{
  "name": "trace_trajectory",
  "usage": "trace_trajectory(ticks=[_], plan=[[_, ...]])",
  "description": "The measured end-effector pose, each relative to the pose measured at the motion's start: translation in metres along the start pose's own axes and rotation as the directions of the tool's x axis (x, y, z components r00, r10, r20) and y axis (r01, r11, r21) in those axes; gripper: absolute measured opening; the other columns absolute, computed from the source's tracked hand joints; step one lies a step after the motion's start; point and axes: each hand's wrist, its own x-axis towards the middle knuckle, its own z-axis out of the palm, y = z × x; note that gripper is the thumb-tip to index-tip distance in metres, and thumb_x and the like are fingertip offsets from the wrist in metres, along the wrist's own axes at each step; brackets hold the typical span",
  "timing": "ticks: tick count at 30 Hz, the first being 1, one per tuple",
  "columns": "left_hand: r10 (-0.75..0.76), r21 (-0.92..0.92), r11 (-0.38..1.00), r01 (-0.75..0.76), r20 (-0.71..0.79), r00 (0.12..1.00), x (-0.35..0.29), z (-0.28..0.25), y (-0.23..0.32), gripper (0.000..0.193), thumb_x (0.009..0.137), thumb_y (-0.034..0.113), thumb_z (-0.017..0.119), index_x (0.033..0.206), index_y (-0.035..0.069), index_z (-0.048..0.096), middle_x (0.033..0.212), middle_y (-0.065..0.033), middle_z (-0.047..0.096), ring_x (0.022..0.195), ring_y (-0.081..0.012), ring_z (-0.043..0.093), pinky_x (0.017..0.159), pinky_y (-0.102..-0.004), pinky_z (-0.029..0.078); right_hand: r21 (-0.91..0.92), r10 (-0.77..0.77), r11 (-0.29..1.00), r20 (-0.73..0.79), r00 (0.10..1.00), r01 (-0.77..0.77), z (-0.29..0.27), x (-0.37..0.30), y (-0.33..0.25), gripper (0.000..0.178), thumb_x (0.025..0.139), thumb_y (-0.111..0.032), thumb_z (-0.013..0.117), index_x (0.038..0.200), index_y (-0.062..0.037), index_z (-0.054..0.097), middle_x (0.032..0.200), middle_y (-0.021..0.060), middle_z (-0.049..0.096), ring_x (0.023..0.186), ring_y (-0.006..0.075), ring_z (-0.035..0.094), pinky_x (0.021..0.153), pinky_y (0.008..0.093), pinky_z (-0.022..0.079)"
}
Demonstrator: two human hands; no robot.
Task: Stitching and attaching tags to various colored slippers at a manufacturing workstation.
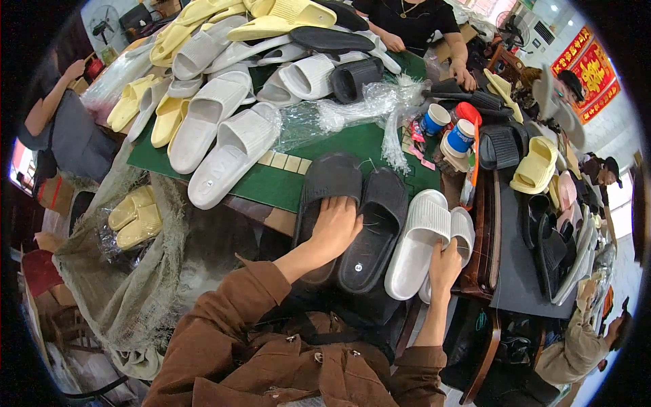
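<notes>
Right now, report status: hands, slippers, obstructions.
Left hand flat on black slipper pair. Right hand grips white slipper pair. Cups and plastic bags crowd beyond.

Two black rubber slides (352, 224) lie side by side on the green desk (339, 146), with two white ribbed slides (427, 244) beside them. Two blue-and-white paper cups (447, 129) stand farther back.

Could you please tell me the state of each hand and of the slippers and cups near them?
left hand: open, palm flat on the black slippers
right hand: gripping the white slippers' heel end
black slippers: paired side by side, soles down
white slippers: paired, tilted at the table edge
paper cups: upright
</notes>
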Motion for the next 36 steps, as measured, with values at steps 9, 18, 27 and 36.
trace_trajectory(ticks=[9,18,27,36], plan=[[-0.053,0.044,0.998,0.050,0.061,0.997,-0.014,-0.018,-0.008,0.032,0.084,0.021,0.057,0.092,-0.009,0.057,0.099,-0.0239,0.055,0.097,-0.0386,0.053,0.089,-0.0465,0.039,0.011,-0.018,1.000,0.042,0.999,0.017,-0.008,-0.013,-0.014,0.027,0.084,-0.023,0.057,0.087,0.0023,0.051,0.068,0.0266,0.061,0.066,0.0444,0.061,0.060,0.0506,0.047],[-0.055,0.078,0.996,0.053,0.024,0.998,-0.029,-0.027,-0.026,0.033,0.085,0.023,0.057,0.091,-0.010,0.055,0.094,-0.0250,0.054,0.093,-0.0399,0.053,0.087,-0.0469,0.039,0.084,-0.176,0.979,-0.087,0.981,0.183,-0.009,-0.015,-0.023,0.024,0.079,-0.019,0.063,0.081,0.0011,0.052,0.066,0.0234,0.060,0.062,0.0430,0.060,0.058,0.0503,0.047],[-0.058,0.051,0.997,0.058,0.000,0.998,-0.028,-0.025,-0.025,0.040,0.085,0.031,0.060,0.088,-0.009,0.056,0.091,-0.0247,0.055,0.091,-0.0396,0.053,0.086,-0.0455,0.041,0.122,-0.113,0.986,-0.044,0.993,0.118,0.007,-0.009,-0.011,0.031,0.081,-0.022,0.065,0.090,0.0033,0.049,0.067,0.0262,0.059,0.064,0.0453,0.059,0.057,0.0508,0.046],[-0.088,-0.031,0.996,0.089,0.026,0.996,-0.025,-0.027,-0.024,0.027,0.084,0.020,0.059,0.085,-0.006,0.057,0.091,-0.0234,0.057,0.091,-0.0395,0.053,0.087,-0.0459,0.040,0.059,-0.074,0.995,-0.004,0.997,0.074,0.005,-0.010,-0.011,0.030,0.086,-0.021,0.058,0.093,0.0076,0.051,0.071,0.0289,0.059,0.071,0.0459,0.058,0.063,0.0502,0.044]])
